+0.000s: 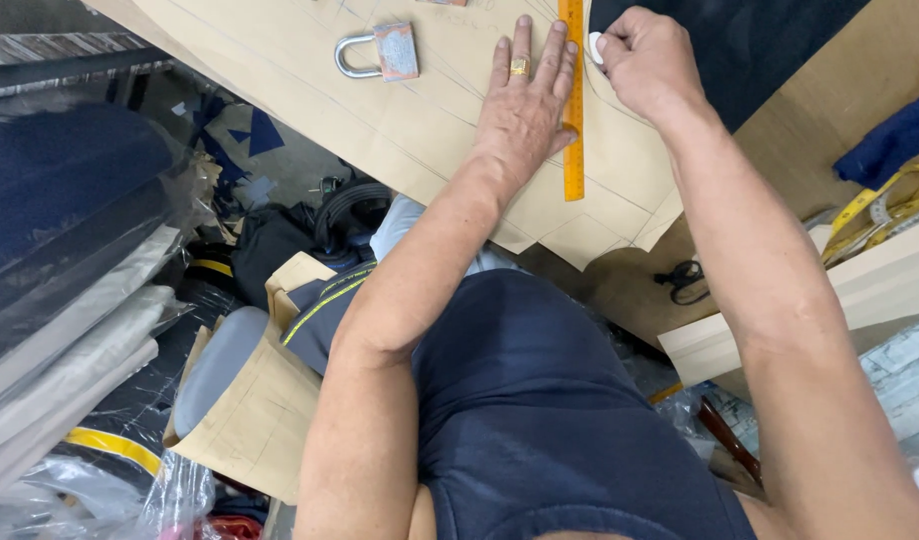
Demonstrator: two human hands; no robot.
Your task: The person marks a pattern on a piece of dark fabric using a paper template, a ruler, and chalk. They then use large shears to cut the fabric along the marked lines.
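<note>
My left hand [525, 105] lies flat with fingers spread on a sheet of tan pattern paper [400, 110], pressing against the left edge of an orange ruler [574, 110]. A gold ring sits on one finger. My right hand [645, 60] is closed around a small white piece of chalk [597, 48], its tip at the ruler's right edge. Dark navy fabric [740, 40] lies under the paper to the right. Pencil lines cross the paper.
A metal padlock [382, 52] rests on the paper at the upper left. Rolls of fabric [60, 300] are stacked at left. More tan paper [250, 410] and bags lie on the floor. A yellow measuring tape [880, 205] sits at right beside a pale wooden board [780, 320].
</note>
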